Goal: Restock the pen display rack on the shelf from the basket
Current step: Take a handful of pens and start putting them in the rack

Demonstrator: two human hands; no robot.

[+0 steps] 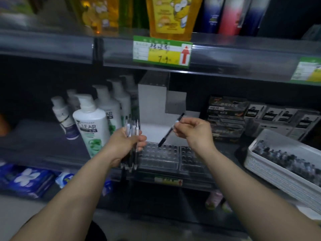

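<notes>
Pen display rack (159,156), a clear plastic block with rows of round holes, sits at the front edge of the middle shelf (52,136). A second block of the same kind stands just beside it on the right. The right hand (192,131) pinches a single black pen (166,135) near its upper end, with thumb and fingertips closed on the barrel and the other fingers curled in. This pen slants down and to the left, and its dark lower end hangs just above the back rows of holes; whether it touches the rack cannot be told. The left hand (126,141) is wrapped round a bundle of pens (132,126), fingers and thumb closed on their middles, and holds them nearly upright at the rack's left end. Their tops rise above the fist and their lower ends reach down in front of the rack's left corner. A white basket (271,176) lies tilted at the right of the shelf, well apart from both hands, with a row of more pens (284,159) inside, too blurred to count. Behind the rack stands a white stepped riser (151,105). White shampoo bottles (90,122) stand to the left of the rack, and dark boxes (225,117) are stacked to the right behind it. A green and yellow price tag (162,51) with a red arrow hangs on the shelf edge above.
</notes>
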